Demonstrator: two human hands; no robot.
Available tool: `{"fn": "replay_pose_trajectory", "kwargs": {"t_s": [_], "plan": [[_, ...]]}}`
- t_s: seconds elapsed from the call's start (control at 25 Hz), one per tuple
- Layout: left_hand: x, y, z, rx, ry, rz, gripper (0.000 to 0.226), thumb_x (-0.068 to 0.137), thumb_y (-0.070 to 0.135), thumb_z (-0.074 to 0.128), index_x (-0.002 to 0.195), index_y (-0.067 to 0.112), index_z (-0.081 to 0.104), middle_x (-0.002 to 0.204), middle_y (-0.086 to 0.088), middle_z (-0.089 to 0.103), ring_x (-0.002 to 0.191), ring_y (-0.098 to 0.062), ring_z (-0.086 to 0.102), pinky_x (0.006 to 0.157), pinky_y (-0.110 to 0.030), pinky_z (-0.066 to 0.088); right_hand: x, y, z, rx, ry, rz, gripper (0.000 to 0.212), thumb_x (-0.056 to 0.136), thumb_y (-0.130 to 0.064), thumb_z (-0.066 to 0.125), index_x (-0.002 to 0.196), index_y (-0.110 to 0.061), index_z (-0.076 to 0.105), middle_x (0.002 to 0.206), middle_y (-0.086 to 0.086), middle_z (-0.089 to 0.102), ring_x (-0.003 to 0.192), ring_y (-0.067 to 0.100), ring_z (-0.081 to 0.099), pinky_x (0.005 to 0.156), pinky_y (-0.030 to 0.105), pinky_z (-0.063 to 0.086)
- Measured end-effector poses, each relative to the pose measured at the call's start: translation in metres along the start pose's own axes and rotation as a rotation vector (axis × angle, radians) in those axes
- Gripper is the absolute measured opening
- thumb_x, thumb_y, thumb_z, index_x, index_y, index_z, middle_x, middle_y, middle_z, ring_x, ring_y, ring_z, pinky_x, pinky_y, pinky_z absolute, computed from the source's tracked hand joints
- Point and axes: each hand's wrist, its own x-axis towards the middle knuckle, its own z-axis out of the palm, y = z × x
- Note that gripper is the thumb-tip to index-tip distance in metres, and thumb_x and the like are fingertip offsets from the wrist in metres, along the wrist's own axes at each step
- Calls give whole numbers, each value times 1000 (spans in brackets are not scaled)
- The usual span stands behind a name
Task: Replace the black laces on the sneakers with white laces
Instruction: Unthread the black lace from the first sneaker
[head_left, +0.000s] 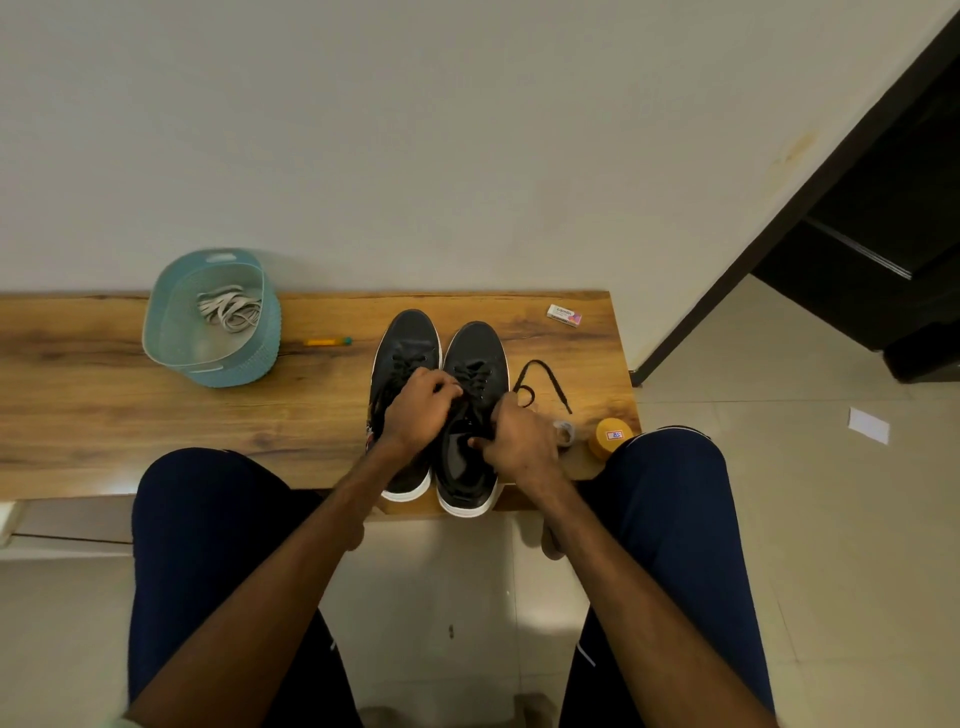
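Note:
Two black sneakers with white soles stand side by side on the wooden table, toes pointing away: the left sneaker (406, 343) and the right sneaker (478, 353). My left hand (422, 410) has its fingers curled on the black lace at the right sneaker's eyelets. My right hand (519, 441) grips that sneaker's right side near the tongue. A loose end of the black lace (540, 382) trails onto the table to the right. White laces (228, 309) lie bundled in a teal basket (156, 332) at the left.
A yellow pen (327, 341) lies between basket and sneakers. An eraser box (563, 315) sits at the table's back right. A yellow jar (610, 436) and a small grey object (565, 432) stand by my right knee. A dark doorway opens at the right.

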Motion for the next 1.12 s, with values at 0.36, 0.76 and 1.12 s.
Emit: {"fn": "replay_pose_trajectory", "kwargs": {"t_s": [0.36,0.76,1.12], "plan": [[4,-3,-140,-1090,285,-251,34,97,44,49,67,28,46,73,12,58,54,-7,44,47,-23,26,0,1,2,77,61,32,39,84,-45,72,104,-17,53,98,3,66,96,25,62,90,46,50],[17,-34,-128,-296,435,-384,26,98,38,52,101,12,57,80,-6,54,81,-28,60,58,-37,44,11,-5,-18,493,176,-85,17,93,-30,66,88,-20,54,83,-4,60,77,14,57,64,30,45],[-11,2,-40,568,-42,389,37,93,41,60,125,23,56,122,2,56,110,-16,54,80,-37,53,9,0,-23,296,145,98,59,86,-43,72,128,-17,40,118,6,62,107,27,62,86,45,53]]}}
